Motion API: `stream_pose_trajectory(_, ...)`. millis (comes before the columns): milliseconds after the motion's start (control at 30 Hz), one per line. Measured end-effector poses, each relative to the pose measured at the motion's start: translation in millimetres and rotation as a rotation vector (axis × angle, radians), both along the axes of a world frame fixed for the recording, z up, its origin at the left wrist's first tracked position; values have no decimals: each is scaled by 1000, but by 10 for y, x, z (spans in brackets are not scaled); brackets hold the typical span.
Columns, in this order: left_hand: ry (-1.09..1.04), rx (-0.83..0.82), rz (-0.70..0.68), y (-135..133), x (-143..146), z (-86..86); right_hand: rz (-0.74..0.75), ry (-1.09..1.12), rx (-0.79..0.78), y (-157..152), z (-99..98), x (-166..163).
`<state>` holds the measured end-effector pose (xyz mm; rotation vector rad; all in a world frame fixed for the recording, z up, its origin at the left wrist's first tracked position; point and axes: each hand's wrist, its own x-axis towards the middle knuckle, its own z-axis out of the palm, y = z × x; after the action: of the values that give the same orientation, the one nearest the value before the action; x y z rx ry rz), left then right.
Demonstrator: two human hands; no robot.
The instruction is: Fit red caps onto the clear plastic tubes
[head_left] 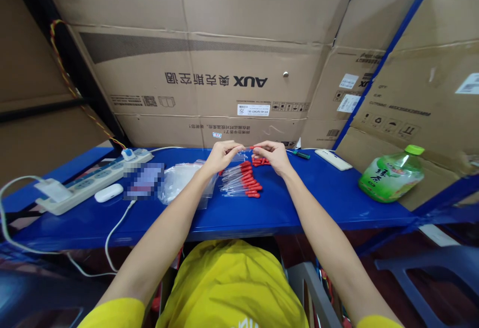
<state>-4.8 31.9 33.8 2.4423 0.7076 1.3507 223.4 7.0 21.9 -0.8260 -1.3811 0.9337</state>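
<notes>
Both hands meet above the far middle of the blue table. My left hand and my right hand are closed in pinches at opposite ends of a small dropper with a clear tube and a red bulb. The red end is at my right fingers. Under my right hand lie several loose red rubber bulbs. Thin clear tubes lie beside my left fingertips, partly hidden. Nearer me is a row of droppers, clear tubes pointing left and red bulbs right.
Clear plastic bags lie left, partly behind my left forearm. Farther left are a blurred phone, a white case and a power strip. To the right are a green-handled screwdriver, a white slab-shaped device and a green-labelled bottle.
</notes>
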Motion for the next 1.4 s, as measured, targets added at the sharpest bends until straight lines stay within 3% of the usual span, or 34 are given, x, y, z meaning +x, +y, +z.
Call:
stream_pose_trajectory(1100,55,-69,-80,1,-5,10,74,-14,-37,-5,-45,-22)
stream_pose_trajectory(1300,-50,-164,-93,-3,38,-12,57,4,-3,-10,-18,-36)
stream_pose_trajectory(1400,-54,-129,-45,-1,40,-7,48,-18,14,-12,2,-28)
